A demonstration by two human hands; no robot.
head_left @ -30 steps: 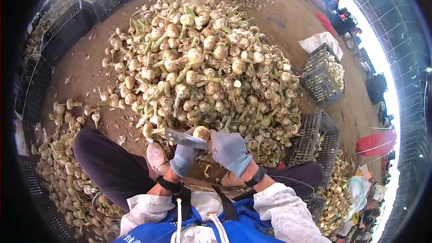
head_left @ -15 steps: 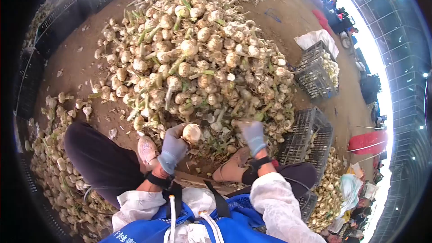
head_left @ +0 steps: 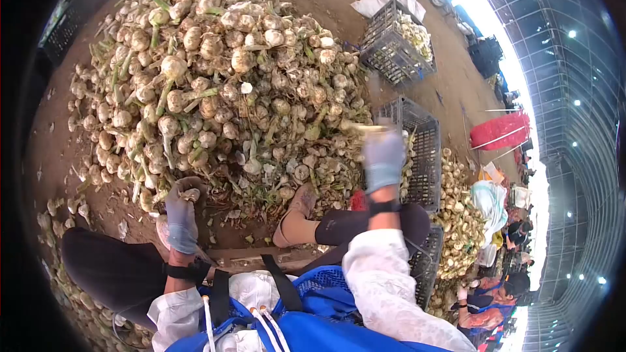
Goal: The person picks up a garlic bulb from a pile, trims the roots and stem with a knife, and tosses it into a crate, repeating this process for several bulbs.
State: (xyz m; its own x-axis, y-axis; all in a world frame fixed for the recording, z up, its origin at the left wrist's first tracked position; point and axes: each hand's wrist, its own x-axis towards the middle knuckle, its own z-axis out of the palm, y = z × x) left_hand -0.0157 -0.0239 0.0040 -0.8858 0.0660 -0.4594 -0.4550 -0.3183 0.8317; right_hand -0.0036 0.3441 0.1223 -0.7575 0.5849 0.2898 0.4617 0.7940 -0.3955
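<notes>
Reference for all places: the garlic heap (head_left: pixel 222 91); near side = wearer's side.

Far left: loose bulbs (head_left: pixel 83 211) on the soil, off the heap's near-left edge.

Left hand (head_left: pixel 182 215), gloved: at the heap's near edge, left part. Fingers curled around a pale piece (head_left: pixel 190 194), probably garlic, which sits at the fingertip end, on the heap-facing side of the grip. Mostly covered by the fingers; long axis cannot be read. Left hand is the nearer one to this piece, right hand well apart from it.

Right hand (head_left: pixel 383 156), gloved, blurred: at the heap's right edge, between heap and black crate (head_left: pixel 425 156), much nearer the crate than the left hand is. A pale strip (head_left: pixel 362 128) shows at its finger end, pointing toward the heap, long axis roughly left–right, crosswise to the forearm. Strip's identity unclear; whether the fingers grip it or have let go cannot be told.

Right of heap, past the crate: a bank of pale garlic (head_left: pixel 460 215); farther right, a red bundle (head_left: pixel 499 132).
</notes>
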